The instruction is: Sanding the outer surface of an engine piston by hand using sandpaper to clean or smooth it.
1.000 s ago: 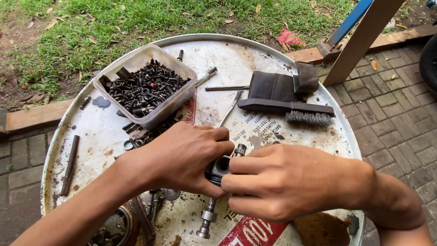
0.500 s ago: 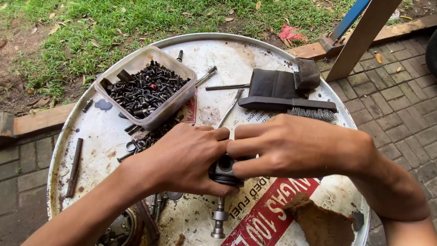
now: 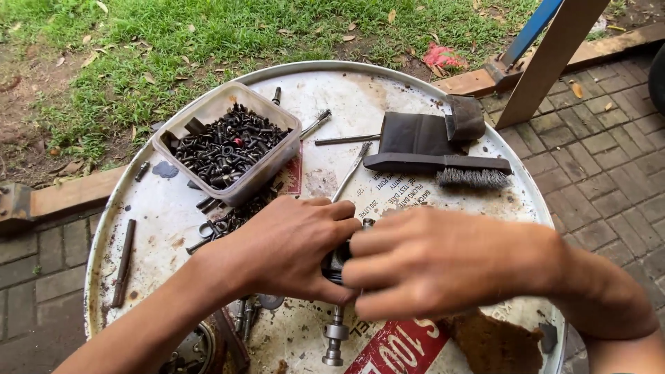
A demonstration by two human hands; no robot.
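Both hands, left hand (image 3: 291, 253) and right hand (image 3: 436, 263), close their fingers round a dark metal part (image 3: 335, 264) above the worktop (image 3: 415, 90), steadying it; its shaft (image 3: 335, 336) hangs below, near the screw tub (image 3: 225, 142)

dark part (image 3: 336, 262) mostly hidden between both hands, rusty patch (image 3: 495, 343) cut by bottom edge, round metal piece (image 3: 194, 353) cropped
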